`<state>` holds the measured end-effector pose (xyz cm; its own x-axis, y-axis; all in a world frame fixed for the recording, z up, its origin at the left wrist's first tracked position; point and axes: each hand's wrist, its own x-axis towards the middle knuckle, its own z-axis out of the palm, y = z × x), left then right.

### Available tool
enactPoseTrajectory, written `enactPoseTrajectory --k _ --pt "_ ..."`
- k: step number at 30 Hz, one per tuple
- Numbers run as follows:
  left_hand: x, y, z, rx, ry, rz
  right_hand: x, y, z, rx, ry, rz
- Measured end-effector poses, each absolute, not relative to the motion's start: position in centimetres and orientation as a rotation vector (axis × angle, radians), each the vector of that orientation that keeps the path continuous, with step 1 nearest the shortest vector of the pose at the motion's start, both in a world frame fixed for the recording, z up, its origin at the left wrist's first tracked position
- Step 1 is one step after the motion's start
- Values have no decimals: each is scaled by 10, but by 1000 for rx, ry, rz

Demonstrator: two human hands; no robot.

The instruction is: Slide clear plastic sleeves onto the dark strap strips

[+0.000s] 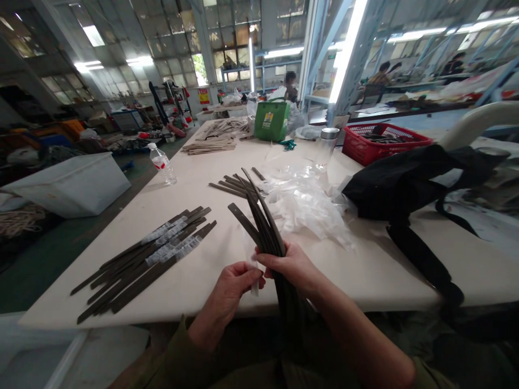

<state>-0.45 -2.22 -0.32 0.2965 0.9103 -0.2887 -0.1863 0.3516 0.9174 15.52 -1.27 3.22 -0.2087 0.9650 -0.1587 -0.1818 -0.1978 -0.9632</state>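
Note:
A bundle of dark flat strips [265, 229] is gripped in my right hand [298, 267], its upper ends fanned out over the table. My left hand [239, 281], just left of the bundle, pinches a small translucent plastic piece [255, 286]. Several bundles of dark strips wrapped with clear plastic [172, 237] lie at the left on the table. Behind my hands, a few loose dark strips [231, 185] rest beside a heap of thin clear plastic [306, 202]. The lower part of the held bundle is in shadow.
The pale table [198, 275] bears a plastic bottle [162, 165], a green bag [271, 120], a clear jar [326, 146], a red basket [381, 143] and a black bag with straps [389, 181]. A white bin [77, 183] stands left. People sit in the background.

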Motion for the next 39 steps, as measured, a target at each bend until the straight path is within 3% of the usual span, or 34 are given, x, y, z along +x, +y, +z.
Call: enactPoseTrajectory --k 7,24,33,39 --pt "-6 -26 -5 931 930 830 156 -5 18 -1139 -1334 1357" --pt "-13 -32 -8 757 773 625 157 -13 26 -1178 -1429 1327" --pt "-9 -38 -12 815 818 561 157 -21 29 -1387 -1692 994" --pt "-7 -32 -5 829 844 662 179 -32 45 -1311 -1514 1210"
